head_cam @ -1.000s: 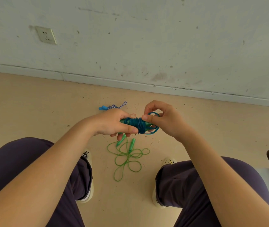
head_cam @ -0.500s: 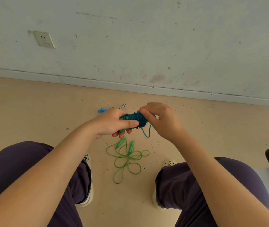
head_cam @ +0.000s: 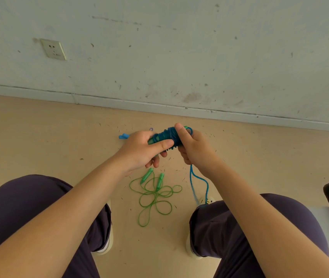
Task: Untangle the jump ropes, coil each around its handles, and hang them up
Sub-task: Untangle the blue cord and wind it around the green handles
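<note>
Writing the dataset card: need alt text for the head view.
Seated person's left hand and right hand grip a blue jump rope coiled around its handles, its loose end hanging to the right knee. A loose green jump rope lies on the floor between their feet.

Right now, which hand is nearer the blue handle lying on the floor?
Left. The left hand is just right of the blue handle, hiding part of it; the right hand is farther right, beyond the coiled rope.

Bright, even, soft light; faint shadows, wide-angle bending at edges, slight blur.
</note>
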Demonstrator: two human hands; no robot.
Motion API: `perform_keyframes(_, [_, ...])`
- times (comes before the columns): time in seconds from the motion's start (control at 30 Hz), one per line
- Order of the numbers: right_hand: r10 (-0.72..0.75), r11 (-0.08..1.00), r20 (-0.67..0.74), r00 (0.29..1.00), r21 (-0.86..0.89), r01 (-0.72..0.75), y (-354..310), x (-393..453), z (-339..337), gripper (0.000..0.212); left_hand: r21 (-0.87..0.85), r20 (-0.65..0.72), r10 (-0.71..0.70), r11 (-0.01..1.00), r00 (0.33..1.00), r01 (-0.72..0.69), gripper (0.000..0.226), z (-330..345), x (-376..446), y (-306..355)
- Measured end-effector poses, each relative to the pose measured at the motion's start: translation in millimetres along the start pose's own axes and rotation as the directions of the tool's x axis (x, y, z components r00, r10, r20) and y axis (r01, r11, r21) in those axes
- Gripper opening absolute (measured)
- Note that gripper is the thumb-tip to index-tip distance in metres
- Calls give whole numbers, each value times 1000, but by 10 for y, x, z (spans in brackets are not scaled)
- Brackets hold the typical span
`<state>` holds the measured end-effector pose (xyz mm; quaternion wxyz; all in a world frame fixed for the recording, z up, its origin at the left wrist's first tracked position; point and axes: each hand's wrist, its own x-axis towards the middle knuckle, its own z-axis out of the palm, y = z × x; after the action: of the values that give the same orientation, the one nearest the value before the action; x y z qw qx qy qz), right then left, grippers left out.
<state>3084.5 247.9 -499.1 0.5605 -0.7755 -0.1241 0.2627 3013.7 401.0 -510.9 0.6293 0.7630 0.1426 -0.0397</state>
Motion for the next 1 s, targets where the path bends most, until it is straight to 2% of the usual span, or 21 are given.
perform_keyframes(0.2, [-43,966,113,993,257,12,1,-36,-24,32,-72,-83,-8,997,997,2,34,27,32,-11])
perform_keyframes(0.33, [-64,958,145,987,287,20,33,-7,-41,25,-68,-127,-15,998,992,7,33,50,26,6])
perform_keyframes(0.5, [-78,969,150,985,245,40,11,-9,-70,28,-7,-170,7,1000,985,-9,33,37,0,39])
perform_keyframes(0.63, [-33,995,53,998,96,28,-29,-19,-74,28,53,-180,55,998,982,-46,33,41,-45,64])
perform_keyframes(0.73, [-13,983,-51,999,-186,3,-33,-45,-39,40,72,-215,81,995,973,-67,26,36,-68,126])
perform_keyframes(0.8, [-63,923,-65,996,-383,34,-32,-57,-15,44,77,-232,59,996,971,-42,26,59,-76,140])
perform_keyframes(0.9, [-150,798,20,988,-587,133,-39,-104,18,36,52,-288,-15,998,958,31,25,82,-56,133])
perform_keyframes(1.0, [-208,691,172,963,-671,269,-69,-177,10,28,95,-307,-76,989,949,109,24,7,-3,123])
